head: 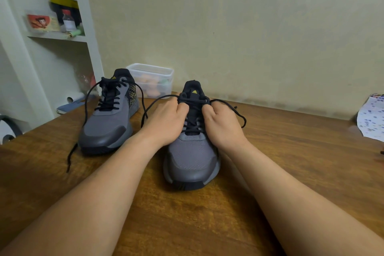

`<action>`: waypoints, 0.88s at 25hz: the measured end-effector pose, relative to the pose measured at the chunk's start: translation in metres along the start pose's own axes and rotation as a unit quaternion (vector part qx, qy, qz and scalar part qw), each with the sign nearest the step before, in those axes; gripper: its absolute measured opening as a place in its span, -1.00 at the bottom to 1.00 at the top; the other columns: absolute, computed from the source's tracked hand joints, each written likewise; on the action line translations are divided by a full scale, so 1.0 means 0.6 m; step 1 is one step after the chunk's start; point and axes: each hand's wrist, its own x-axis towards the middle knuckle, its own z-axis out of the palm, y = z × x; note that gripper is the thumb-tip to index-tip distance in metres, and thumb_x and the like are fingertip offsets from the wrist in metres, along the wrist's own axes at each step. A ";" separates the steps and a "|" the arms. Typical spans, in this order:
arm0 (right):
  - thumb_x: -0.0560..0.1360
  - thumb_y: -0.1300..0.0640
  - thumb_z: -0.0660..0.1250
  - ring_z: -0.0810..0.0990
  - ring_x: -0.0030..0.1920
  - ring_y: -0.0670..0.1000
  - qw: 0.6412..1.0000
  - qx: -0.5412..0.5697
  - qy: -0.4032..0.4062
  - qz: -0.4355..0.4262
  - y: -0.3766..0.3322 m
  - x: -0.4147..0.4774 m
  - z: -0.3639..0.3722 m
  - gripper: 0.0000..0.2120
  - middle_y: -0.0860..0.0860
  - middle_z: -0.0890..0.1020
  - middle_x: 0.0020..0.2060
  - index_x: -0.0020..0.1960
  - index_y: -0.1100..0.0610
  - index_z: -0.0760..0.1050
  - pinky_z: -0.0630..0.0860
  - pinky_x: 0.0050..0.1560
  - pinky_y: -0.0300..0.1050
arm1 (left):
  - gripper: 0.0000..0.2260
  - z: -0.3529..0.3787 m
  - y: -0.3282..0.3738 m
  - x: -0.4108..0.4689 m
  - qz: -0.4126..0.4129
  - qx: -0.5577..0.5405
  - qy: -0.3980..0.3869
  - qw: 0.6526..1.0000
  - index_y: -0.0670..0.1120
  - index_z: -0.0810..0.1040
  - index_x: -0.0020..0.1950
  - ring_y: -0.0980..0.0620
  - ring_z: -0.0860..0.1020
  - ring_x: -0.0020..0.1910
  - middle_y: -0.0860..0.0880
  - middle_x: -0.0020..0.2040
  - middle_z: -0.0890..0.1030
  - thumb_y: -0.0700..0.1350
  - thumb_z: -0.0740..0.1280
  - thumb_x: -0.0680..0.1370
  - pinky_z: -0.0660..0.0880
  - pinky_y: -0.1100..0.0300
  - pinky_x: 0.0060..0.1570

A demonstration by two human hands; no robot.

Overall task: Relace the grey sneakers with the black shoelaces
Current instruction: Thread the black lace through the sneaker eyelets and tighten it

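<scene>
A grey sneaker (pixel 192 151) stands toe toward the camera at the middle of a wooden desk (pixel 291 162), both of a person's bare hands on its upper eyelets. The left hand (pixel 166 120) sits against the sneaker's left side and the right hand (pixel 222 124) against its right side. The fingers (pixel 182 108) of both are curled inward beside the black tongue and grip the black shoelace (pixel 193 124), which is threaded in crosses up the sneaker's front. One free length of the shoelace arcs out to the left of the sneaker past the left hand; the other loops out to the right past the right hand.

A second grey sneaker (pixel 110 118) stands to the left of the first and slightly farther back, also laced, its own black lace (pixel 71 151) trailing over the desk in front of it. Behind and left of the first sneaker a clear plastic box (pixel 151 79) rests against the wall. Farther left rises a white shelf (pixel 58 36) with a small bottle (pixel 68 21). Far to the sneaker's right lies a dotted sheet of paper (pixel 372 116).
</scene>
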 end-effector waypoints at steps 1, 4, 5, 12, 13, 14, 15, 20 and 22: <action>0.70 0.02 0.17 0.48 -0.29 -0.01 1.000 0.019 -0.008 0.005 0.001 0.000 -0.004 -0.64 -0.04 0.52 -0.34 -0.25 0.06 0.39 0.32 -0.31 -0.07 | -0.69 -0.001 0.001 -0.003 0.001 -0.022 -0.006 1.000 -0.09 0.57 0.09 -0.04 0.59 0.04 -0.01 0.02 0.64 0.07 0.13 0.73 0.50 -0.01 0.05; 0.68 -0.25 0.17 0.68 -0.09 -0.20 0.985 0.151 -0.067 0.043 0.009 -0.003 -0.024 -0.63 -0.20 0.73 -0.12 0.02 -0.05 0.63 0.60 -0.10 -0.26 | -0.71 -0.013 0.006 -0.025 0.010 -0.098 -0.033 0.995 0.11 0.59 0.27 0.13 0.55 0.18 0.16 0.17 0.62 0.19 0.16 0.73 0.42 0.12 0.16; 0.67 -0.29 0.16 0.70 0.04 -0.15 0.978 0.177 -0.084 0.066 0.014 0.001 -0.028 -0.60 -0.16 0.73 0.02 0.16 -0.05 0.63 0.65 0.07 -0.14 | -0.77 -0.017 0.004 -0.030 0.005 -0.111 -0.038 0.993 0.14 0.59 0.20 0.15 0.57 0.18 0.20 0.14 0.64 0.18 0.19 0.72 0.44 0.15 0.12; 0.59 -0.16 0.38 0.57 -0.17 0.04 0.996 -0.038 -0.063 0.051 -0.009 -0.002 -0.032 -0.68 -0.02 0.61 -0.21 -0.12 0.05 0.41 0.48 -0.18 -0.02 | -0.63 -0.019 0.025 -0.027 -0.056 0.015 -0.013 0.998 -0.01 0.38 -0.29 0.01 0.43 -0.39 0.02 -0.37 0.46 0.22 0.34 0.51 0.28 0.14 -0.40; 0.61 -0.13 0.35 0.54 -0.19 0.04 0.995 -0.068 -0.062 0.040 -0.016 -0.004 -0.030 -0.70 -0.02 0.59 -0.23 -0.14 0.04 0.41 0.41 -0.24 -0.04 | -0.63 -0.023 0.030 -0.025 -0.057 0.031 -0.029 0.997 -0.02 0.42 -0.26 -0.01 0.49 -0.35 0.00 -0.34 0.51 0.28 0.30 0.45 0.35 0.14 -0.37; 0.63 -0.08 0.32 0.54 -0.21 0.04 0.994 -0.081 -0.069 0.034 -0.022 -0.004 -0.029 -0.72 -0.01 0.59 -0.25 -0.16 0.05 0.42 0.37 -0.28 -0.07 | -0.58 -0.025 0.034 -0.022 -0.058 0.048 -0.042 0.996 -0.04 0.48 -0.18 -0.05 0.56 -0.26 -0.03 -0.26 0.59 0.32 0.24 0.38 0.46 0.10 -0.29; 0.65 -0.03 0.30 0.54 -0.23 0.05 0.992 -0.089 -0.081 0.030 -0.028 -0.003 -0.031 -0.72 0.02 0.60 -0.26 -0.18 0.08 0.44 0.36 -0.31 -0.09 | -0.51 -0.024 0.034 -0.019 -0.063 0.064 -0.050 0.995 -0.05 0.53 -0.07 -0.10 0.60 -0.17 -0.06 -0.16 0.63 0.35 0.19 0.35 0.55 0.05 -0.17; 0.59 0.12 0.26 0.42 -0.34 0.10 0.982 -0.123 -0.142 0.036 -0.039 -0.002 -0.044 -0.70 0.09 0.50 -0.37 -0.32 0.13 0.36 0.28 -0.36 -0.04 | -0.63 -0.019 0.047 -0.017 -0.058 0.151 -0.067 0.985 -0.13 0.47 0.20 -0.23 0.60 0.08 -0.14 0.12 0.61 0.14 0.25 0.61 0.45 0.03 -0.11; 0.56 0.12 0.26 0.39 -0.36 0.08 0.981 -0.124 -0.144 0.048 -0.042 0.000 -0.046 -0.69 0.05 0.46 -0.40 -0.34 0.11 0.32 0.28 -0.35 -0.06 | -0.72 -0.021 0.051 -0.016 -0.048 0.173 -0.077 0.981 -0.18 0.45 0.17 -0.21 0.58 0.01 -0.17 0.10 0.59 0.04 0.25 0.67 0.37 0.07 -0.19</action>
